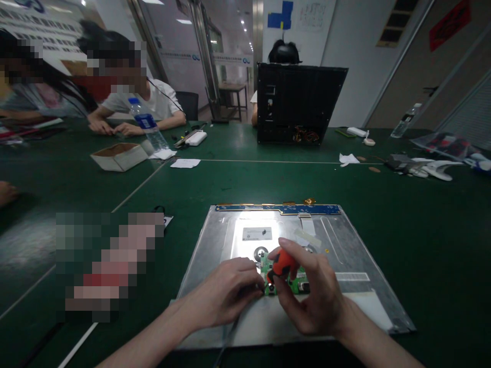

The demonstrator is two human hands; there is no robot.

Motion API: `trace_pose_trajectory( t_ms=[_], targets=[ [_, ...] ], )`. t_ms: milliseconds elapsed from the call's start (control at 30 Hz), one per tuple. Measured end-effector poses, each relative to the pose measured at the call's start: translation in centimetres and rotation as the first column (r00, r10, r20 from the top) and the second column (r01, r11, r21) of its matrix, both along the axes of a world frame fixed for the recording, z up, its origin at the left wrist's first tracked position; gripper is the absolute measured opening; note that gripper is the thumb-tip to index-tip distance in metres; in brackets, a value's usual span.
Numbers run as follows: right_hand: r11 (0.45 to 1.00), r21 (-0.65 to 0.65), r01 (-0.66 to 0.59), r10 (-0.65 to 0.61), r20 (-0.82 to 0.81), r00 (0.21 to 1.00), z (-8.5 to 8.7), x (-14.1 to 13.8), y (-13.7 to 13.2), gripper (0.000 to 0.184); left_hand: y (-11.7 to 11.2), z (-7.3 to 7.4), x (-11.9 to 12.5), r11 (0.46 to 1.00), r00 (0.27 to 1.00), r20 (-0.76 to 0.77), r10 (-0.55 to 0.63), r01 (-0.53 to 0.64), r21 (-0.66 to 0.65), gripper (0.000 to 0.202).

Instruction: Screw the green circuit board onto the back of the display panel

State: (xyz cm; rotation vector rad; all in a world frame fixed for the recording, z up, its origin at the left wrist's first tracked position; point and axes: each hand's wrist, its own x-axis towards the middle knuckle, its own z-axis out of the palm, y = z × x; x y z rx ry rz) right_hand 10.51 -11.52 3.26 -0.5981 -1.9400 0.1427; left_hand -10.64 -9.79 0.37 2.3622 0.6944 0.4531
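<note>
A flat display panel (333, 235) lies metal back up on the table, with a blue board strip (253, 209) along its far edge. On its nearer half sits a small green circuit board (304, 287). My right hand (320, 294) is closed around the orange and black handle of a screwdriver (284, 263), held over the board; its tip is hidden. At the board's left edge, the fingers of my left hand (233, 286) are pinched together, and what they hold is hidden. A dark cable (229, 337) runs from beneath that hand toward me.
An upright black panel (299, 102) stands across the green table (226, 181). Left of it are a cardboard box (120, 157) and a water bottle (148, 122). White and grey tools (422, 166) lie right. People sit on the far side. A blurred patch covers something at left.
</note>
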Motion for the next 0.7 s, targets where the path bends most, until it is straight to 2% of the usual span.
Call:
trace_pose_trajectory(
  t_ms=[300,567,700],
  targets=[
    [0.998,0.048,0.029,-0.029,-0.003,1.0,-0.37,-0.11,0.29,0.055,-0.09,0.51,0.12,0.999,1.0,0.022,-0.021,0.02,0.04,0.017],
    [1.0,-0.019,0.008,-0.008,0.027,1.0,0.05,0.11,-0.16,0.061,-0.16,0.13,0.04,0.999,1.0,0.029,0.003,-0.004,0.033,0.014],
    [1.0,-0.001,-0.005,0.005,0.012,1.0,-0.13,0.05,-0.08,0.057,-0.09,0.03,0.03,0.999,0.999,0.033,0.005,-0.007,0.039,0.014]
  ],
)
